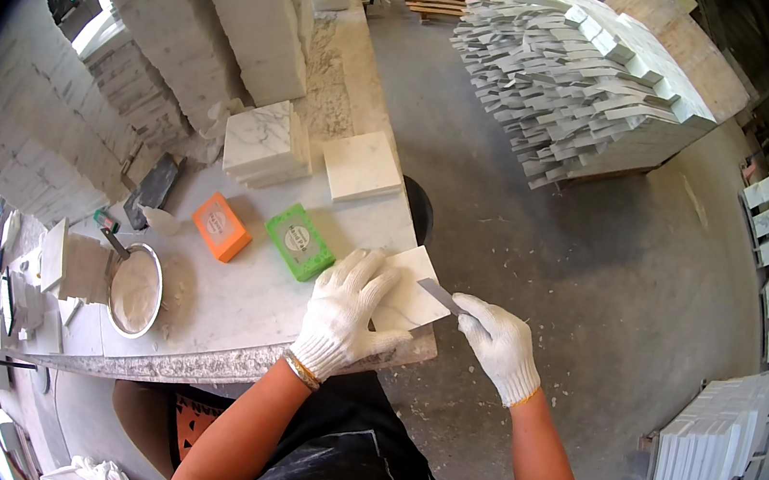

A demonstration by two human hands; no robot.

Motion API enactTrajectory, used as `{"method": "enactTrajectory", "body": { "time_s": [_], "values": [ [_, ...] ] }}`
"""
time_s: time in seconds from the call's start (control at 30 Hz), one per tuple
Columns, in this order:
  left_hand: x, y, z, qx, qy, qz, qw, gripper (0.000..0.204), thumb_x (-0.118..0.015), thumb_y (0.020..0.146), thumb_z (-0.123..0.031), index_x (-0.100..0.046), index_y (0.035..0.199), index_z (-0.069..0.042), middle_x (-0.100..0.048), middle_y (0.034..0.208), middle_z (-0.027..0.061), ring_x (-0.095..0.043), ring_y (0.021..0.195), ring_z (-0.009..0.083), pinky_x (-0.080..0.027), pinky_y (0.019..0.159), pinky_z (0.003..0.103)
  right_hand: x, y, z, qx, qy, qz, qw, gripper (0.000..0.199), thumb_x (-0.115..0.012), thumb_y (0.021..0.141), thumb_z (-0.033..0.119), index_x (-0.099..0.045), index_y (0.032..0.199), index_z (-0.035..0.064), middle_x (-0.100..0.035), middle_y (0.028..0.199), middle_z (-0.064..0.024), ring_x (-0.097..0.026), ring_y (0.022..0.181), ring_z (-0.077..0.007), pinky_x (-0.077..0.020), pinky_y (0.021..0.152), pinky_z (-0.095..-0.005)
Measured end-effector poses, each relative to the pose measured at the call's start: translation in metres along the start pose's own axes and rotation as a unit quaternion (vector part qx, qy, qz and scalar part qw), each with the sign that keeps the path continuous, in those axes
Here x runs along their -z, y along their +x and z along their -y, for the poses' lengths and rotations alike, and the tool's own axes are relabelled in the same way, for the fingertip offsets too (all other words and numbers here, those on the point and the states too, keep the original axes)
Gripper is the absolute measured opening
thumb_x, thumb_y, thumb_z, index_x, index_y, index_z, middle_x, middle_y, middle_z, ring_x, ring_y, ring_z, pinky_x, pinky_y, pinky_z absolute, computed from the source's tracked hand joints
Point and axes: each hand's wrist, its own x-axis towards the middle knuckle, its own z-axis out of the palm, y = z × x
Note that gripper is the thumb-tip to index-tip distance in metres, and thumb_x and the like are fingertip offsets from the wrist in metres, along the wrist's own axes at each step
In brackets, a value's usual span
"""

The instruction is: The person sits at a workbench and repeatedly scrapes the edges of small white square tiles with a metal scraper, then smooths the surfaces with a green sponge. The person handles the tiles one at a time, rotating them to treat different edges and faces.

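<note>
A square, pale marble tile (412, 292) lies at the right end of the stone-topped bench (231, 302). My left hand (343, 307), in a white knit glove, lies on the tile's left part with its fingers spread. My right hand (499, 343), gloved the same way, grips a flat grey blade-like tool (436, 295). The tool's slanted tip meets the tile's right edge, just off the bench. To the left of my left hand are a green block (300, 242) and an orange block (221, 226), each with a grey label.
A metal bowl of pale paste (136, 290) stands at the left. Behind the blocks are a tile stack (266, 144), a lower cream tile stack (362, 167) and tall marble piles (240, 7). A crate of stone strips (569, 90) and racked white slabs (718, 439) stand on the floor.
</note>
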Motion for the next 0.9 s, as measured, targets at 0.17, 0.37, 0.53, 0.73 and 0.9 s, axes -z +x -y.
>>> {"method": "enactTrajectory", "body": {
  "time_s": [0.17, 0.37, 0.53, 0.73, 0.9],
  "values": [
    [-0.001, 0.000, 0.000, 0.000, 0.004, -0.004, 1.000, 0.083, -0.084, 0.066, -0.049, -0.061, 0.135, -0.010, -0.053, 0.145, 0.0175, -0.048, 0.135, 0.0408, -0.040, 0.109, 0.052, -0.011, -0.006, 0.000, 0.005, 0.031, -0.036, 0.999, 0.030, -0.072, 0.088, 0.009, -0.073, 0.117, 0.0144, -0.074, 0.097, -0.0112, -0.072, 0.083, -0.0305, -0.0571, 0.071, -0.0373],
    [0.000, 0.000, 0.000, 0.003, 0.002, 0.004, 1.000, 0.082, -0.084, 0.066, -0.049, -0.061, 0.135, -0.010, -0.054, 0.143, 0.0173, -0.049, 0.135, 0.0402, -0.040, 0.108, 0.052, -0.035, -0.006, 0.019, 0.083, 0.010, 0.003, 0.996, 0.027, -0.071, 0.087, 0.010, -0.075, 0.113, 0.0147, -0.075, 0.097, -0.0105, -0.071, 0.080, -0.0306, -0.0563, 0.067, -0.0374],
    [0.000, 0.001, 0.000, -0.009, -0.008, -0.010, 1.000, 0.083, -0.084, 0.065, -0.048, -0.059, 0.135, -0.011, -0.053, 0.144, 0.0171, -0.048, 0.135, 0.0396, -0.040, 0.107, 0.053, -0.010, 0.006, 0.005, -0.030, 0.090, -0.026, 0.995, 0.023, -0.070, 0.090, 0.007, -0.074, 0.113, 0.0096, -0.075, 0.095, -0.0123, -0.073, 0.080, -0.0262, -0.0573, 0.070, -0.0333],
    [0.001, 0.001, -0.002, -0.003, 0.002, -0.008, 1.000, 0.083, -0.084, 0.065, -0.048, -0.059, 0.134, -0.010, -0.052, 0.144, 0.0174, -0.049, 0.134, 0.0396, -0.041, 0.106, 0.052, -0.016, 0.004, -0.007, -0.062, 0.134, -0.001, 0.989, 0.023, -0.069, 0.092, 0.010, -0.073, 0.115, 0.0098, -0.075, 0.101, -0.0123, -0.073, 0.088, -0.0270, -0.0575, 0.078, -0.0333],
    [0.001, 0.000, -0.001, -0.005, 0.001, -0.012, 1.000, 0.083, -0.084, 0.065, -0.048, -0.059, 0.133, -0.009, -0.053, 0.144, 0.0175, -0.049, 0.134, 0.0397, -0.041, 0.105, 0.052, -0.015, 0.003, -0.001, -0.038, 0.101, -0.005, 0.994, 0.023, -0.070, 0.091, 0.010, -0.073, 0.114, 0.0099, -0.075, 0.102, -0.0123, -0.073, 0.089, -0.0274, -0.0575, 0.078, -0.0335]
  ]
}}
